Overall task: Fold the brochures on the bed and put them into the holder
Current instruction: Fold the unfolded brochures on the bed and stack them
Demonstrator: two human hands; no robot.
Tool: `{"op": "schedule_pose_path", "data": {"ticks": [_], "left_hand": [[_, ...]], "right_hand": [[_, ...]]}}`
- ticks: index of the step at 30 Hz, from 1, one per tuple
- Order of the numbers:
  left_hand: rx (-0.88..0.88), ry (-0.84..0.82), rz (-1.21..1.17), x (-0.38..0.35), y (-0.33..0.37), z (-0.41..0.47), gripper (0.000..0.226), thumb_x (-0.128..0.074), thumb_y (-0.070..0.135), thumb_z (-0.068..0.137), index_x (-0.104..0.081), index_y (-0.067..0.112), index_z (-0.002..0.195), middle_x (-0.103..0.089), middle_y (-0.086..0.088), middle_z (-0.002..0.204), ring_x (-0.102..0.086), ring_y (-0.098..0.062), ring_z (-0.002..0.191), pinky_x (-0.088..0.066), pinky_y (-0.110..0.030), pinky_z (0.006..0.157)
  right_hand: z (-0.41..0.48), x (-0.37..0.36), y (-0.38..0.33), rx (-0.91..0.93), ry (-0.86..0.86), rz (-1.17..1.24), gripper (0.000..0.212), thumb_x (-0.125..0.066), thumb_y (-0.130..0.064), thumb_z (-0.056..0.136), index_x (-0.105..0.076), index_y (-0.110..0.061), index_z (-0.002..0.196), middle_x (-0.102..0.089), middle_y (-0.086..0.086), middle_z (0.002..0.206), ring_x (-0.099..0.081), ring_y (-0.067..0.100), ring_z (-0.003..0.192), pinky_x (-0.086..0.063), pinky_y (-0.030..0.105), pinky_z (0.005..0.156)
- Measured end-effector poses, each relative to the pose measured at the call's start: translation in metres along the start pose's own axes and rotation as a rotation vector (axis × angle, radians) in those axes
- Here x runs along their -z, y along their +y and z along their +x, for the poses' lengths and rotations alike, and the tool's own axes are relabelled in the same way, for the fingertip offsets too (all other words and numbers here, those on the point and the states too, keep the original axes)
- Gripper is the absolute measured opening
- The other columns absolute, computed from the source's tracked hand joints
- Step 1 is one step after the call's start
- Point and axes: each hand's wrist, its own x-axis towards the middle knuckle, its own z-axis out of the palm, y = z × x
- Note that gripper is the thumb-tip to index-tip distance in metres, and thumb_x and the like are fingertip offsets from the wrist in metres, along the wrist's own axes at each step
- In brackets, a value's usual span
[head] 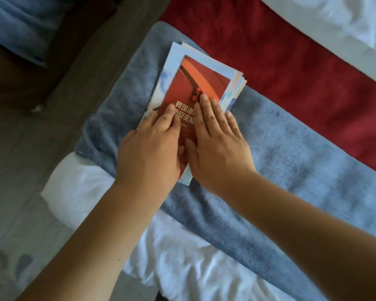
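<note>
- Brochures (175, 61): a loose stack right under both sets of fingers, lying on the blue-grey blanket (291, 153), edges fanned unevenly
- Top one is a red brochure (201, 78) with gold lettering, narrower than the sheets below; we see its far half past the fingertips, near end under the palms
- Left hand (152, 148): palm down, fingers (168, 118) roughly straight and together, pressing the cover's left side, gripping nothing
- Right hand (218, 146): palm down, fingers (206, 109) straight, slightly spread, pressing the cover's right side, little finger over the stack's right edge, gripping nothing
- Thumbs lie between the palms on the cover; touching or just apart, we cannot tell
- Pale blue sheets show left of the left fingers, right of the right fingers, and beside the right wrist
- Red blanket (291, 61) lies beyond the right fingertips, bordering the blue-grey one; white sheet (182, 257) is back under the forearms
</note>
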Motion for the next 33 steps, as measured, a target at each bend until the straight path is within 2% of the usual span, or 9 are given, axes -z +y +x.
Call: {"op": "schedule_pose_path", "data": {"ticks": [8, 11, 13, 16, 18, 21, 25, 30, 33], "left_hand": [[0.054, 0.011, 0.068, -0.007, 0.011, 0.002, 0.057, -0.048, 0.037, 0.103, -0.036, 0.020, 0.157, -0.022, 0.004, 0.170, -0.026, -0.025, 0.153, -0.040, -0.046, 0.112], [0.102, 0.006, 0.085, -0.005, 0.023, 0.003, 0.056, -0.052, 0.031, 0.104, -0.036, 0.015, 0.155, -0.023, 0.000, 0.169, -0.027, -0.027, 0.152, -0.039, -0.048, 0.113], [0.132, 0.006, 0.101, 0.002, 0.034, 0.004, 0.049, -0.055, 0.024, 0.102, -0.044, 0.014, 0.149, -0.034, -0.006, 0.161, -0.037, -0.033, 0.144, -0.044, -0.049, 0.107], [0.109, 0.059, 0.118, 0.011, 0.062, -0.001, 0.049, -0.058, 0.015, 0.096, -0.051, 0.023, 0.144, -0.052, -0.010, 0.132, -0.055, -0.038, 0.117, -0.048, -0.050, 0.093], [0.049, 0.088, 0.130, 0.013, 0.089, -0.002, 0.060, -0.061, 0.014, 0.094, -0.045, 0.028, 0.150, -0.053, -0.007, 0.133, -0.057, -0.036, 0.113, -0.047, -0.048, 0.089], [-0.053, 0.105, 0.108, 0.005, 0.139, -0.002, 0.071, -0.063, 0.014, 0.094, -0.035, 0.026, 0.158, -0.041, -0.003, 0.155, -0.050, -0.033, 0.130, -0.045, -0.047, 0.100], [-0.157, 0.098, 0.087, -0.010, 0.227, 0.000, 0.068, -0.062, 0.025, 0.097, -0.033, 0.029, 0.159, -0.034, 0.001, 0.163, -0.041, -0.027, 0.141, -0.039, -0.045, 0.106], [-0.317, 0.107, 0.014, -0.028, 0.347, 0.010, 0.064, -0.061, 0.033, 0.099, -0.036, 0.029, 0.158, -0.035, 0.002, 0.163, -0.040, -0.023, 0.143, -0.038, -0.042, 0.108], [-0.400, 0.103, 0.007, -0.039, 0.408, 0.018, 0.063, -0.057, 0.034, 0.101, -0.033, 0.029, 0.159, -0.032, 0.000, 0.165, -0.037, -0.023, 0.146, -0.038, -0.043, 0.109]], "right_hand": [[0.002, -0.003, 0.004, -0.003, -0.003, 0.116, 0.064, -0.024, -0.035, 0.108, -0.007, -0.013, 0.166, 0.004, 0.003, 0.174, 0.004, 0.019, 0.161, 0.001, 0.038, 0.130], [0.006, 0.008, 0.007, 0.012, -0.072, 0.215, 0.076, -0.018, -0.044, 0.097, -0.010, -0.014, 0.166, 0.003, 0.000, 0.174, 0.004, 0.017, 0.160, -0.001, 0.038, 0.130], [0.006, 0.018, 0.014, 0.039, -0.101, 0.304, 0.077, -0.033, -0.041, 0.096, -0.014, -0.016, 0.166, 0.000, -0.002, 0.174, 0.003, 0.016, 0.160, -0.002, 0.037, 0.130], [-0.010, 0.027, 0.041, 0.048, -0.092, 0.307, 0.082, -0.050, -0.022, 0.095, -0.010, -0.019, 0.166, 0.004, -0.002, 0.174, 0.006, 0.018, 0.160, 0.001, 0.036, 0.130], [-0.033, 0.031, 0.072, 0.013, -0.064, 0.290, 0.087, -0.050, -0.016, 0.094, -0.003, -0.020, 0.166, 0.007, -0.001, 0.174, 0.009, 0.019, 0.160, 0.006, 0.035, 0.128], [-0.079, 0.035, 0.127, -0.054, 0.010, 0.223, 0.084, -0.047, -0.014, 0.095, -0.002, -0.018, 0.166, 0.005, 0.003, 0.174, 0.009, 0.021, 0.160, 0.010, 0.035, 0.127], [-0.143, 0.041, 0.213, -0.202, 0.081, 0.177, 0.081, -0.046, -0.016, 0.097, -0.006, -0.016, 0.167, 0.005, 0.004, 0.174, 0.009, 0.023, 0.160, 0.010, 0.037, 0.127], [-0.207, 0.047, 0.310, -0.444, 0.156, 0.088, 0.080, -0.046, -0.029, 0.102, 0.001, -0.016, 0.166, 0.014, 0.010, 0.173, 0.015, 0.026, 0.159, 0.010, 0.041, 0.127], [-0.238, 0.046, 0.353, -0.610, 0.174, 0.097, 0.078, -0.037, -0.041, 0.106, 0.006, -0.016, 0.165, 0.019, 0.015, 0.171, 0.021, 0.030, 0.158, 0.013, 0.044, 0.126]]}}
